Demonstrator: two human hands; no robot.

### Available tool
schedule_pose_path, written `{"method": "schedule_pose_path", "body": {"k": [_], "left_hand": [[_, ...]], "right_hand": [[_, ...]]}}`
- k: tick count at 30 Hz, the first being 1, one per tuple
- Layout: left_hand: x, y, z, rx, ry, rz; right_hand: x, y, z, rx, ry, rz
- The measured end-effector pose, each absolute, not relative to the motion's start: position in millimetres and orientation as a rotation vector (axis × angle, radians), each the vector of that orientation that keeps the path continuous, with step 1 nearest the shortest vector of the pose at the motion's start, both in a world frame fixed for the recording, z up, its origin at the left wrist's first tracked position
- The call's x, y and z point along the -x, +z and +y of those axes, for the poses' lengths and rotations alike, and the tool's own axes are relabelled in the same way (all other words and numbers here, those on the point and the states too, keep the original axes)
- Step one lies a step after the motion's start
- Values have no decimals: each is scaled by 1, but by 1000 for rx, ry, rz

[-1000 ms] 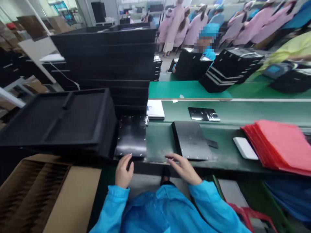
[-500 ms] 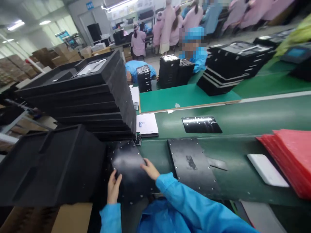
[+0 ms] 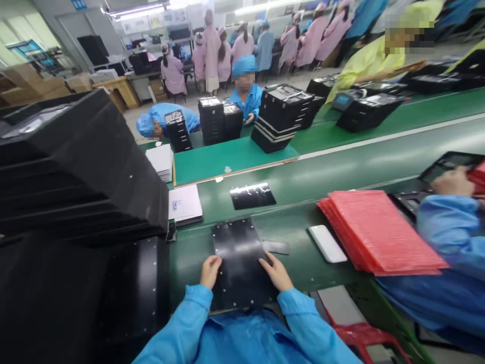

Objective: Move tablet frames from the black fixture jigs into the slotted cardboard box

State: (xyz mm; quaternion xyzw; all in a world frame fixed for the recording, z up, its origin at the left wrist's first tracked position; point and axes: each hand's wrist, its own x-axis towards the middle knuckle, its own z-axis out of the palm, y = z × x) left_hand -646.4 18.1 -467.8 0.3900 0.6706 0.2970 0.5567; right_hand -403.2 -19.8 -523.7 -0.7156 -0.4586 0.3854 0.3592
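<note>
A flat black panel (image 3: 242, 263) with small pale studs along its edges lies in front of me on the green work surface. My left hand (image 3: 210, 272) grips its left edge, with the thumb on top. At the opposite edge my right hand (image 3: 278, 273) holds it the same way, fingers partly hidden beneath. Whether another panel is under it I cannot tell. To the left, beside the dark stack, rests a similar studded black panel (image 3: 131, 288). A thin grey strip (image 3: 276, 246) pokes out just past the held panel's upper right edge.
Tall black foam trays (image 3: 94, 167) rise at my left. A white box (image 3: 185, 203), a glossy black sheet (image 3: 253, 195), a white power-bank-like block (image 3: 327, 243) and red bubble bags (image 3: 382, 232) surround the work spot. A co-worker's hand (image 3: 453, 182) works at the right; others sit opposite.
Both hands have moved right, from the left-hand panel spot to the middle one. The printed mark seen there before no longer shows. My view has turned to the right.
</note>
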Motion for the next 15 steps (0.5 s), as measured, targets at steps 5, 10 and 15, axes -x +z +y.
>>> {"method": "schedule_pose_path", "body": {"k": [5,10,15], "left_hand": [[584,-460,-1,-1564,531,1810],[499,-447,-21,-1703,-194,1802],[475,-449,-24,-1730,-342,1835]], "right_hand": [[326,-536,-10,1895,642,-1645],[293,-560,9,1874,650,-2056],[299,-544,13,1703,736,-2163]]}}
